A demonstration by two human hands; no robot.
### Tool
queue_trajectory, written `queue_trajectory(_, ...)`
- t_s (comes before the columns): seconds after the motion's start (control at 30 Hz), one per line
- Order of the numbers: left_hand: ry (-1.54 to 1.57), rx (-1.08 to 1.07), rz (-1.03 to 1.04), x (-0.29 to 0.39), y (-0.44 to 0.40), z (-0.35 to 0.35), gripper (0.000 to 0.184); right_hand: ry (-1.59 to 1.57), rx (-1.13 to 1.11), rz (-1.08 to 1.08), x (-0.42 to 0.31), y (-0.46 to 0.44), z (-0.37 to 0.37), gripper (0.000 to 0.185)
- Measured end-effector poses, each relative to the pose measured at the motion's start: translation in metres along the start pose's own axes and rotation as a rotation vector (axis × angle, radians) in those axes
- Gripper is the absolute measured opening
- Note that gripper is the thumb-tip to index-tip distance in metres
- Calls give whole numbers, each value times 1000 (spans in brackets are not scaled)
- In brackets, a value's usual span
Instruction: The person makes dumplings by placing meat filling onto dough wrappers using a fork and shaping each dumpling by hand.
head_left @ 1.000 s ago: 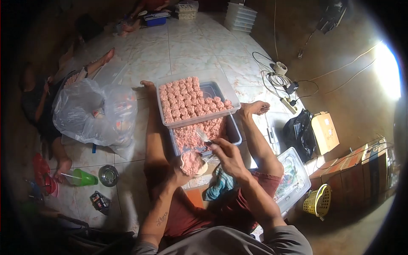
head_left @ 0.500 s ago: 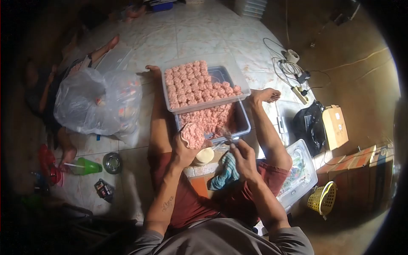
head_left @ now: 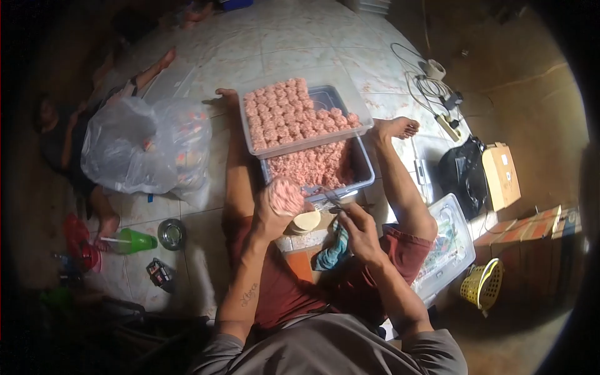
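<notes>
My left hand is closed round a dumpling, a pink minced lump. My right hand grips a thin metal utensil, its tip blurred, so I cannot tell its exact kind. Between the hands lies a stack of pale round wrappers. Just beyond, a blue-grey tub holds loose pink mince. Resting over its far side is a clear tray with rows of pink dumplings. A teal cloth sits below my right hand.
To the left stand a large plastic bag, a green cup and a metal bowl. On the right are a clear lidded box, a yellow basket, a black bag and cables. Another person sits at far left.
The camera view has shifted slightly. My left hand has turned the dumpling a little, and the pale edge seen round it earlier is less visible. My right hand still holds the utensil near the tub.
</notes>
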State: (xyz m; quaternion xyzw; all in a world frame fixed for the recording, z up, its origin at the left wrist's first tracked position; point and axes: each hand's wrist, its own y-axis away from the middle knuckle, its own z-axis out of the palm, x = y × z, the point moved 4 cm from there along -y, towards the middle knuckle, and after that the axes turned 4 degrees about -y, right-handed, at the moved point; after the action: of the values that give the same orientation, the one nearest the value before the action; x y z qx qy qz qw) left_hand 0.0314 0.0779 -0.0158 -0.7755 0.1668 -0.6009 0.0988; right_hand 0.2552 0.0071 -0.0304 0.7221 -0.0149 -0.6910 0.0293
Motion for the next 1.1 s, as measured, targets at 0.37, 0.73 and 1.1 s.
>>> queue_trajectory(0.37,100,177,0,15,12,20,43,314,-50,-206,-21,8,17,21)
queue_trajectory(0.73,53,127,74,22,18,29,49,413,-77,-274,-31,23,38,17)
queue_trajectory(1.1,297,-169,-1,52,7,-24,62,-260,-134,166,-2,42,12,24)
